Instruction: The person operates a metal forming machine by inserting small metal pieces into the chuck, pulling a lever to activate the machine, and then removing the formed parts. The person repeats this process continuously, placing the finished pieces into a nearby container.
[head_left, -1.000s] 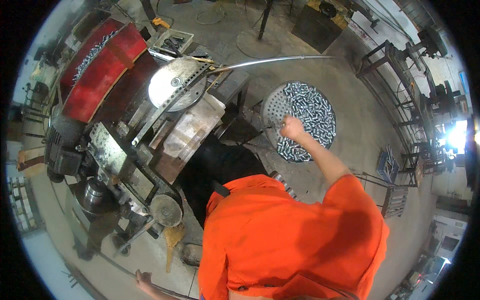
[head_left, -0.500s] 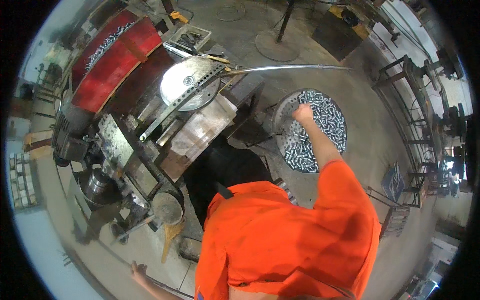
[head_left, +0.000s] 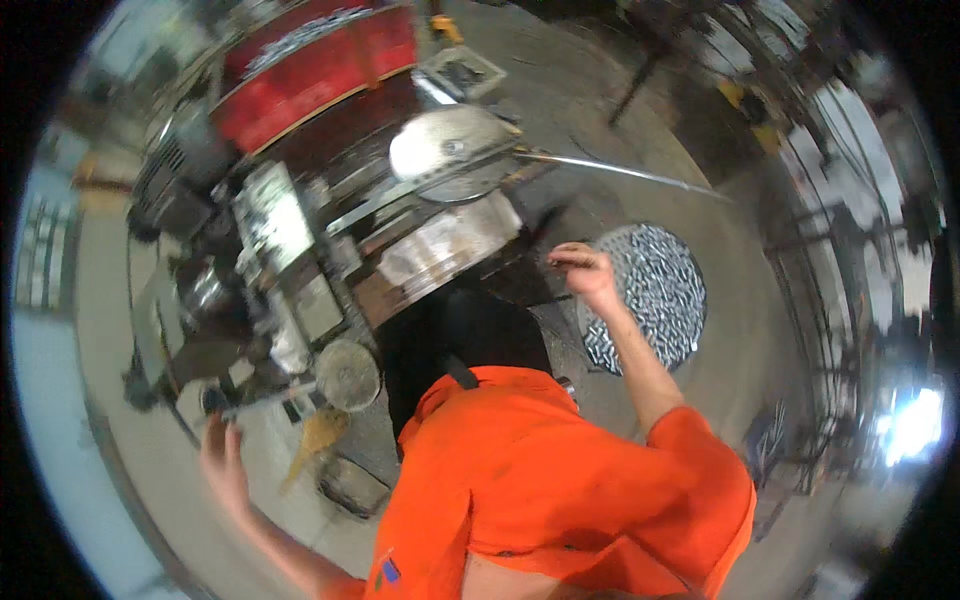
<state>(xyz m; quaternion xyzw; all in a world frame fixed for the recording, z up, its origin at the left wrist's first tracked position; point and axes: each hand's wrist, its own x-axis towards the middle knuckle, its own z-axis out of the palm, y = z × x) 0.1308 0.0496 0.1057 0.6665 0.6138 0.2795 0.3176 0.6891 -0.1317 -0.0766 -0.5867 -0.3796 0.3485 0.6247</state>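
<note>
My right hand (head_left: 588, 277) is above the near left edge of a round tray (head_left: 612, 243) full of small shiny metal cylinders (head_left: 665, 295). Its fingers stretch to the left with the thumb apart, and I make out nothing held in them. Low on the left, my left hand (head_left: 226, 468) is raised with fingers spread and empty. Just beyond its fingertips lies a pale bar handle (head_left: 268, 400) that reaches toward the machine (head_left: 275, 215). A round grey pad (head_left: 348, 376) sits at the machine's near end.
A bright metal disc (head_left: 430, 145) with a flat bar across it lies on the bench, and a long rod (head_left: 630, 176) sticks out rightward. A red bin (head_left: 320, 85) of metal parts stands behind. A brush-like tan thing (head_left: 318, 435) and a shallow pan (head_left: 350, 487) are on the floor.
My right hand has drawn back from the cylinders to the tray's near left side, its fingers now stretched out. My left hand has risen up and leftward toward the handle. The view has turned.
</note>
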